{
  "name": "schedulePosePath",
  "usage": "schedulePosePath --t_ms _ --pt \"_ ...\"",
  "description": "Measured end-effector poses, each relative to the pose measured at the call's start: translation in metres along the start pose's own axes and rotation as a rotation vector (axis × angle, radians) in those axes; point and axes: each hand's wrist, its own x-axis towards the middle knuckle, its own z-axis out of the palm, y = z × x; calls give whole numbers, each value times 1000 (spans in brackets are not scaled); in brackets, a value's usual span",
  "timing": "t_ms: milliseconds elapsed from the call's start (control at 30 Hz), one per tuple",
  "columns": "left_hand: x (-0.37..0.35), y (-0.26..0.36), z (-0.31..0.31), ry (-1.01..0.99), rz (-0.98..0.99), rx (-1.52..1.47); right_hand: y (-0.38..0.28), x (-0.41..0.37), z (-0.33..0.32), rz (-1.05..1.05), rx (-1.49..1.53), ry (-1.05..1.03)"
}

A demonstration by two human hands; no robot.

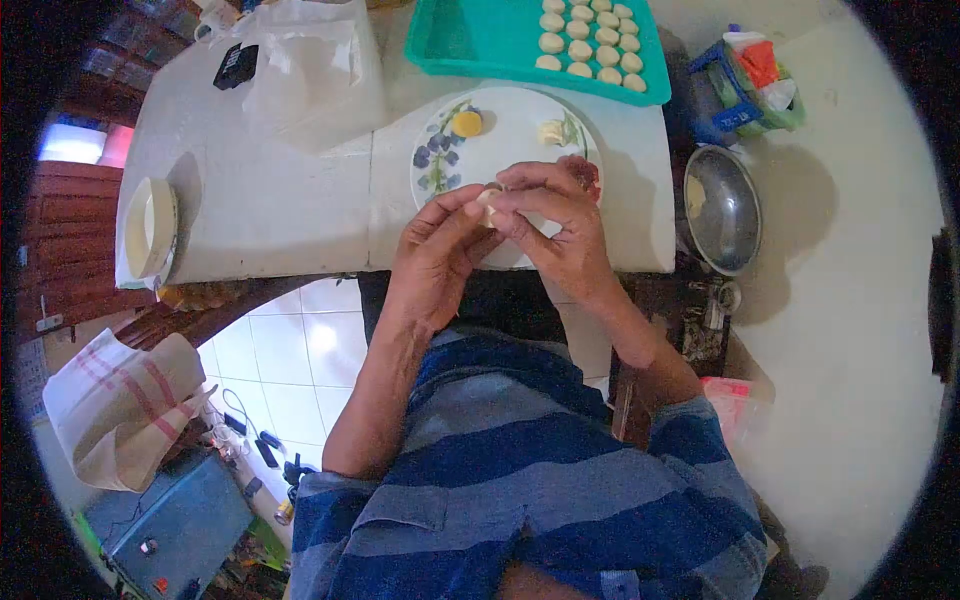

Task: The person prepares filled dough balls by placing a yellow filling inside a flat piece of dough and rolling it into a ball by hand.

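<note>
A small pale piece of dough (488,208) is pinched between my two hands, above the near edge of a floral plate (500,120). My left hand (440,235) holds it from the left with thumb and fingers. From the right, the fingertips of my right hand (560,220) press on the same piece, partly hiding it. On the plate lie a yellow round piece (466,124) and a small pale lump (551,132). Behind the plate, a teal tray (470,40) carries rows of round dough balls (607,54) on its right side.
A translucent plastic bag (315,80) and a black packet (236,66) lie at the table's back left. A cream round container (153,228) sits by the left edge. Right of the table are a metal bowl (735,215) and a blue basket (735,100). A cloth (125,405) hangs lower left.
</note>
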Motion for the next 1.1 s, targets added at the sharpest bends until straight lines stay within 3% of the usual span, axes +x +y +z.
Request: schedulePosePath --t_ms 133,367,500,567,600,767,900,967,1000,1067,1100 --pt "0 -2 -4 44 21 117 -6 1 -3 38 102 -35" --pt "1 -5 -2 25 86 64 -12 0 -3 119 145 9" --pt "-5 -3 4 80 55 173 -14 -4 -2 70 -63 -93" --pt "-8 -11 -7 17 42 43 -21 -2 -7 49 -220 -211" --pt "-6 -16 -14 -10 19 -43 -25 -7 -1 139 -64 -172" --pt "-25 -17 -34 90 68 127 -16 -20 14 72 -176 -333" --pt "-48 -19 -43 205 210 114 -25 -13 34 -9 -57 -421" --pt "-62 -15 -43 214 263 119 -23 -12 43 131 12 -442" --pt "-66 -18 -51 248 300 110 -30 -10 49 100 34 -477" --pt "-77 -26 -78 259 936 986 -47 -13 62 135 73 -488" --pt "-88 -21 -78 300 954 988 -44 -14 67 140 114 -513"
